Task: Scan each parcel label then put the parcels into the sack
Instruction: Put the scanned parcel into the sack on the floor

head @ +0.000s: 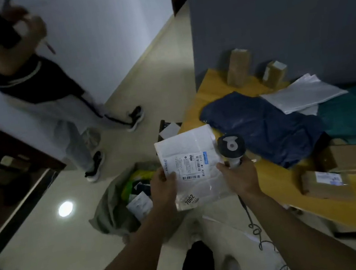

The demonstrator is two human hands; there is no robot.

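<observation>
a: what can we read on the white parcel (pixel 199 140)?

b: its label (pixel 189 164) shows what looks like "501e- m1 a21b", with a barcode beside it; the small print is too fine for us. a sticker (pixel 189 200) at six o'clock of the label says "7002".

a: and how do we hold it?

b: our left hand (pixel 164 190) pinches the parcel's nine o'clock edge, thumb on top. our right hand (pixel 241 177) is curled round the scanner (pixel 231 147) handle, at the parcel's three o'clock edge. the sack (pixel 108 209) lies open on the floor at eight o'clock of the parcel.
</observation>
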